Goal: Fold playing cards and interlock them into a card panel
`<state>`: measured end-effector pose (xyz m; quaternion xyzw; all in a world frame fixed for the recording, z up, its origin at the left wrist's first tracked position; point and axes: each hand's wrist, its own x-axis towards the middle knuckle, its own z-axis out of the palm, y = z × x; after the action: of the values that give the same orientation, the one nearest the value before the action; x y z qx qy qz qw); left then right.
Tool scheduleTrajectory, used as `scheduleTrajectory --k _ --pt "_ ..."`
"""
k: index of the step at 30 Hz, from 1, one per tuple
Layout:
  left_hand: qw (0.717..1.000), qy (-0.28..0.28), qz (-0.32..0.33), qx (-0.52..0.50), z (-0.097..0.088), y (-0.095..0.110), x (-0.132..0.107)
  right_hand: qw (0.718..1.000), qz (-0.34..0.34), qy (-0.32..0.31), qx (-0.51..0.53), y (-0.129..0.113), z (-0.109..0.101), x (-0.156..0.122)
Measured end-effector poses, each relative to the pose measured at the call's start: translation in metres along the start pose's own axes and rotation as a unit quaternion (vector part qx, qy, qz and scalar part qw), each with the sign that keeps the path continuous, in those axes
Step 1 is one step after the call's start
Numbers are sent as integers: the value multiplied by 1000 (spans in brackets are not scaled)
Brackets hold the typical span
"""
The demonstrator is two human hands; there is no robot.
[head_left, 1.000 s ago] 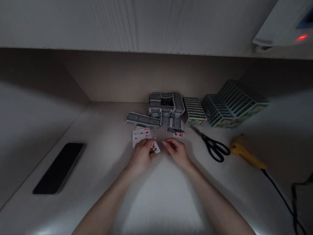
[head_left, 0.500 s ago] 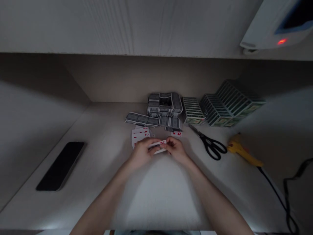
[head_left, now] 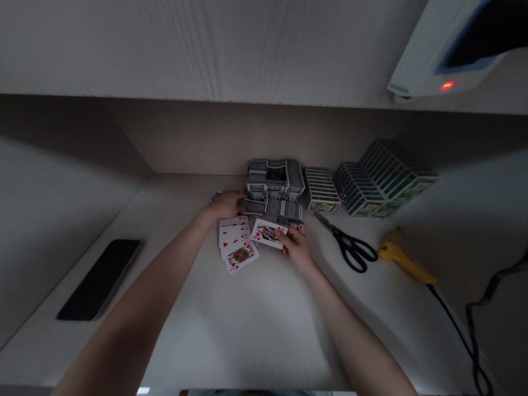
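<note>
My right hand [head_left: 297, 246] pinches a queen of hearts playing card [head_left: 266, 234], face up and held by its right end. At the left end of a row of grey-backed folded cards [head_left: 276, 209], my left hand [head_left: 226, 204] closes its thumb and fingers around the row and hides that end. Several face-up heart cards [head_left: 235, 235] overlap on the table just below the left hand, with a jack [head_left: 241, 256] at the front. Part of another red card [head_left: 297, 227] shows behind the right hand.
Behind the row stands a grey box-like structure of cards [head_left: 275, 179] with an opening. Ribbed green card structures [head_left: 371, 184] stand to its right. Black-handled scissors [head_left: 350, 245] and a yellow glue gun [head_left: 406, 258] with a cord lie right. A phone [head_left: 99, 279] lies left; a shelf [head_left: 206, 49] overhangs.
My left hand has let go of the card held between both hands and moved up-left to the folded row. A jack now lies on the face-up cards; my right hand shows the queen.
</note>
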<state>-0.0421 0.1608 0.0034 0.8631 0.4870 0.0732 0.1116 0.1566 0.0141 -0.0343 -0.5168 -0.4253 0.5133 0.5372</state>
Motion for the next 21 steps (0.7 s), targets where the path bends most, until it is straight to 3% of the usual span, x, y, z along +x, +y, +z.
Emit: scheduleTrajectory --k 12,21 --pt "996 73 32 43 -5 17 -6 1000 4 -8 8 0 0 0" --pt "994 71 33 73 -8 28 -17 1000 9 -9 5 0 0 1"
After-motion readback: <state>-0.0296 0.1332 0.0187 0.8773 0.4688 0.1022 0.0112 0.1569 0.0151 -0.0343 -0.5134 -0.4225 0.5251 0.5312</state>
